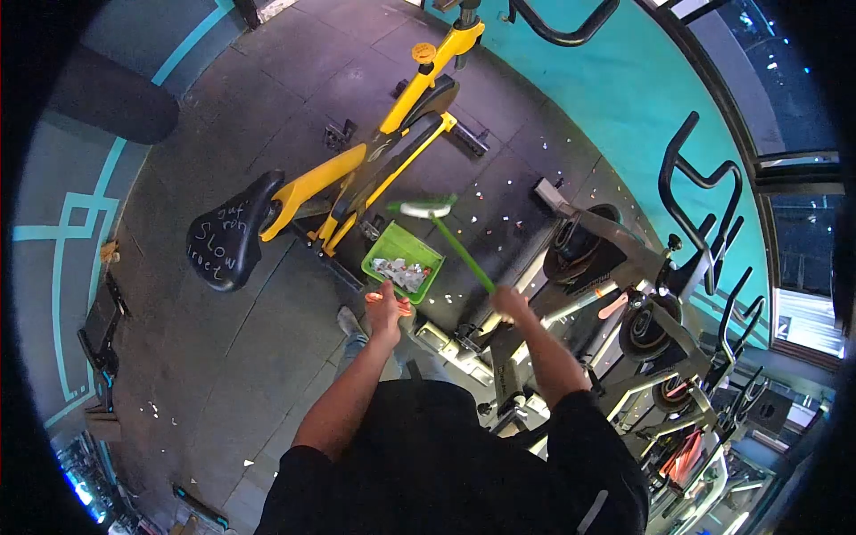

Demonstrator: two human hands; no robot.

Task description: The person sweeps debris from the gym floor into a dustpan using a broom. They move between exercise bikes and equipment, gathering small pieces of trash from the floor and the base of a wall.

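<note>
My right hand (510,305) is closed around the green stick of a broom (465,257). The white-and-green broom head (424,209) is just beyond the far rim of a green dustpan (375,251). White and reddish paper scraps (401,273) lie in a heap inside the pan. At the pan's near edge, my left hand (384,314) is closed on an orange-red grip that shows on both sides of the fist. It looks like the dustpan's handle, though the joint is hidden.
A yellow exercise bike (343,169) with a black saddle (234,236) stands ahead on the left. Several dark exercise bikes (615,267) line the right side, close to my right arm. Small paper bits (506,218) are scattered over the dark tiled floor (267,294). A teal wall (642,98) bounds the right.
</note>
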